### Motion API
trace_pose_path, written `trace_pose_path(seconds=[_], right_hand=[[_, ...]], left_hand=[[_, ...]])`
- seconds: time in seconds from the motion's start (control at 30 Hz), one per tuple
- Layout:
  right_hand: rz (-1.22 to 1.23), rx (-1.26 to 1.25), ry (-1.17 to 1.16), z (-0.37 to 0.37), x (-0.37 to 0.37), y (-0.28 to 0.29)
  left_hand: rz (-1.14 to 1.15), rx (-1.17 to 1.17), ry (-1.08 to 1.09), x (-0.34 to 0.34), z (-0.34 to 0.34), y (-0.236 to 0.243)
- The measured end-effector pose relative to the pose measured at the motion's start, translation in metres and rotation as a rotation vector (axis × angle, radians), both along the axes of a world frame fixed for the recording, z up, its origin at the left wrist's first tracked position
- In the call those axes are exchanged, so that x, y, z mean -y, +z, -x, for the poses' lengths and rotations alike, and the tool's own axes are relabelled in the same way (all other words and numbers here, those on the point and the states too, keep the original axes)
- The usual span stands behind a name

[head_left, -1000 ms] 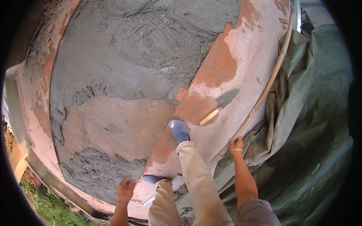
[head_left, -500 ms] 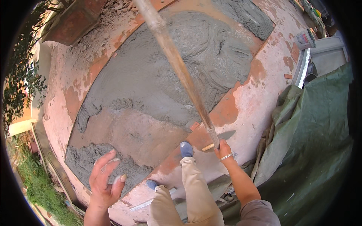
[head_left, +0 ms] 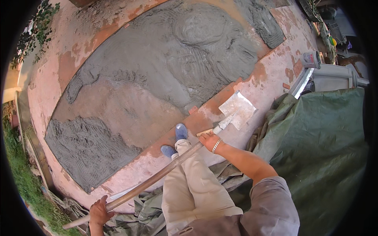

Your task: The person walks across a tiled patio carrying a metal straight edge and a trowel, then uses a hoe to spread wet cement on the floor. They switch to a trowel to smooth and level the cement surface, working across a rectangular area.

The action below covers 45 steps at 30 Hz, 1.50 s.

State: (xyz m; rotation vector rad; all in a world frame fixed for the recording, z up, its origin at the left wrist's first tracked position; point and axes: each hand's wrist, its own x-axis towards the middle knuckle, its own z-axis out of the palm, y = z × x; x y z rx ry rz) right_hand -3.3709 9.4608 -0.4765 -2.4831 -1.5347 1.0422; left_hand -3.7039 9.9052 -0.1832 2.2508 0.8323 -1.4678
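The person stands at the edge of the pink concrete slab (head_left: 59, 67) and holds a long wooden-handled shovel with a flat grey metal blade (head_left: 238, 110). The right hand (head_left: 210, 141) is clenched around the handle close to the blade, and the left hand (head_left: 98, 212) is clenched near the far end of the handle, low at the person's side. The blade rests flat on the bare slab, just beside the wide spread of wet grey mortar (head_left: 177, 59), not yet in it. To work well here, I think the blade should stay low and slide under the mortar edge, with the blue shoes (head_left: 175, 139) kept outside the wet area. The green tarpaulin (head_left: 327, 149) lies to the right.
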Motion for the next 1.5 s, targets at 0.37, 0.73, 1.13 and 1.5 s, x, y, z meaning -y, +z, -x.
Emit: trace_pose_path(seconds=[0.37, 0.73, 1.13, 1.5], right_hand=[[-0.497, 0.15, -1.278, -0.052, -0.038, 0.047], [0.052, -1.14, -2.057, 0.065, -0.135, -0.018], [0.033, -0.842, -1.76, -0.27, -0.063, -0.181], [0.13, -0.714, -1.612, -0.212, -0.008, -0.172]], left_hand=[[0.026, 0.04, 0.381, 0.18, 0.229, 0.014], [-0.198, 0.0, 0.553, 0.283, 0.057, 0.01], [-0.042, -0.227, 0.828, 0.455, -0.168, -0.089], [-0.052, -0.192, 0.893, 0.55, -0.059, -0.15]])
